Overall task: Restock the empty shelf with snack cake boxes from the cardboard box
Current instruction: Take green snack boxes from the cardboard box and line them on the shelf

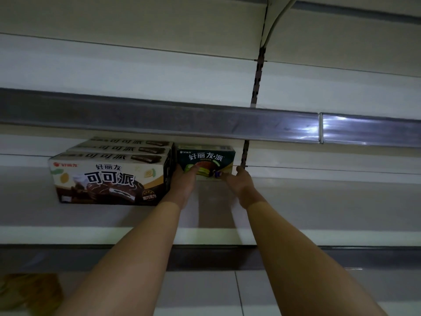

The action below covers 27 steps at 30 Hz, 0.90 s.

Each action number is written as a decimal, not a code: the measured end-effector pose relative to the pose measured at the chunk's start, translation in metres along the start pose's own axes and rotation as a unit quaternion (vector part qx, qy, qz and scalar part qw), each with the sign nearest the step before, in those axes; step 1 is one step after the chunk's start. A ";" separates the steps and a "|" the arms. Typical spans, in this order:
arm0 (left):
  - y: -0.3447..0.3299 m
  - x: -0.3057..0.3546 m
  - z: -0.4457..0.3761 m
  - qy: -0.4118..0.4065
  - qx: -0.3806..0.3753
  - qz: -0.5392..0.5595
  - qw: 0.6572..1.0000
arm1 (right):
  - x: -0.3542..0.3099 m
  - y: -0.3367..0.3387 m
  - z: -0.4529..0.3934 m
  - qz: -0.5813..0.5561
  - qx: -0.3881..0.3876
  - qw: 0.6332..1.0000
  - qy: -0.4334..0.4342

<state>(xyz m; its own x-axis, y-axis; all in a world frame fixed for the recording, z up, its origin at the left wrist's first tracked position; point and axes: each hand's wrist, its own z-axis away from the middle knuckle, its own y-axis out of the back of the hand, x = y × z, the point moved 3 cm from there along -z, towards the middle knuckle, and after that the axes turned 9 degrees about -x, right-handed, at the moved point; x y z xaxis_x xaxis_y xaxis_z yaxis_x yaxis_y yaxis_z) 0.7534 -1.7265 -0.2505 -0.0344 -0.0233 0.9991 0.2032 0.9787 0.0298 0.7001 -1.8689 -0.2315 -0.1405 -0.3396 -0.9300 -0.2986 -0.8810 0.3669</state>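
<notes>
Cardboard, printed glossy and dark green, makes up the snack cake box (206, 161) standing at the middle of the frame on the pale metal shelf (319, 201), just beside a row of cream-and-brown boxes (109, 176) to its left. Both hands are pressed against it, the left hand (183, 181) at its lower left corner and the right hand (239, 182) at its lower right, fingers mostly straight. It looks light, stiff, crushable at the corners, so flat pressure on the ends suits it best.
</notes>
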 end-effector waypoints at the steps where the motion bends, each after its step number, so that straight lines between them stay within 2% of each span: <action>1: -0.001 0.004 0.004 0.005 0.003 0.002 1.000 | -0.001 0.002 0.004 -0.002 -0.006 1.000 -0.004; 4: -0.006 0.017 0.020 0.024 0.009 -0.015 1.000 | -0.002 0.011 0.018 0.001 -0.025 1.000 -0.016; 8: -0.012 0.030 0.045 0.054 0.009 -0.092 0.994 | -0.004 0.028 0.041 0.046 -0.050 0.997 -0.033; 11: -0.021 0.035 0.069 0.085 0.003 -0.118 0.989 | -0.004 0.045 0.058 0.093 -0.068 0.992 -0.048; 13: -0.024 0.038 0.086 0.099 0.016 -0.113 0.989 | -0.004 0.056 0.068 0.079 -0.077 0.992 -0.064; 20: -0.031 0.049 0.138 0.079 0.044 -0.103 0.991 | 0.001 0.071 0.116 0.049 -0.079 0.993 -0.068; 27: -0.050 0.049 0.185 0.032 -0.015 -0.166 0.986 | 0.015 0.090 0.179 0.037 -0.032 0.996 -0.080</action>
<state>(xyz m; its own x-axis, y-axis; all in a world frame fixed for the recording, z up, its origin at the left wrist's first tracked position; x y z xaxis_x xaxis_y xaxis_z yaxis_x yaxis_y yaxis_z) 0.5610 -1.7385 -0.2079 -0.0413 -0.3546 0.9341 0.2206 0.9086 0.3547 0.5017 -1.8941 -0.2090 -0.3100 -0.3520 -0.8832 -0.2218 -0.8765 0.4272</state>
